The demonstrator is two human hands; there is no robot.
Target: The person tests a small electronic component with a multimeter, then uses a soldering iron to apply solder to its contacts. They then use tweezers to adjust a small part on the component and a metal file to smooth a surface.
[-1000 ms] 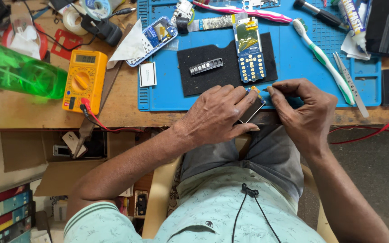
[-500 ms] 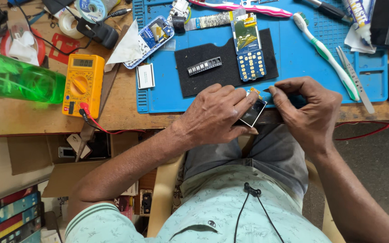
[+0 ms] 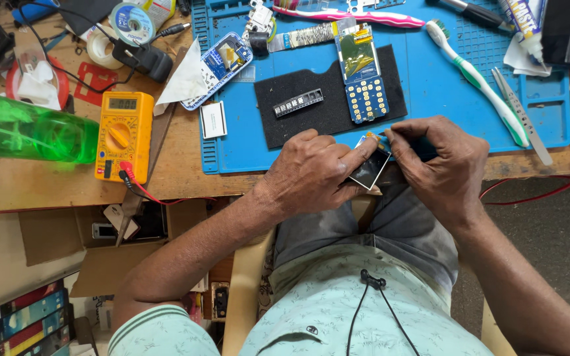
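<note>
The left hand [image 3: 315, 175] pinches a small dark glass display panel [image 3: 369, 170] between thumb and forefinger, fingers closed on its edges, at the near edge of the blue silicone work mat [image 3: 430, 86], just above the person's lap. The right hand [image 3: 440, 165] has its thumb and forefinger tips pressed together on the panel's top corner, where a bit of orange ribbon shows; whether they grip a tool there cannot be told. Just beyond the hands lies a black foam pad [image 3: 324, 109] carrying a blue phone circuit board with gold keypad contacts [image 3: 362, 76] and a small black key strip [image 3: 298, 103]. To the right lie a green and white toothbrush [image 3: 476, 76] and metal tweezers [image 3: 521, 117]. Well to the left on the wooden bench [image 3: 34, 188] sit a yellow multimeter [image 3: 123, 135] and a green plastic bottle [image 3: 28, 132]
</note>
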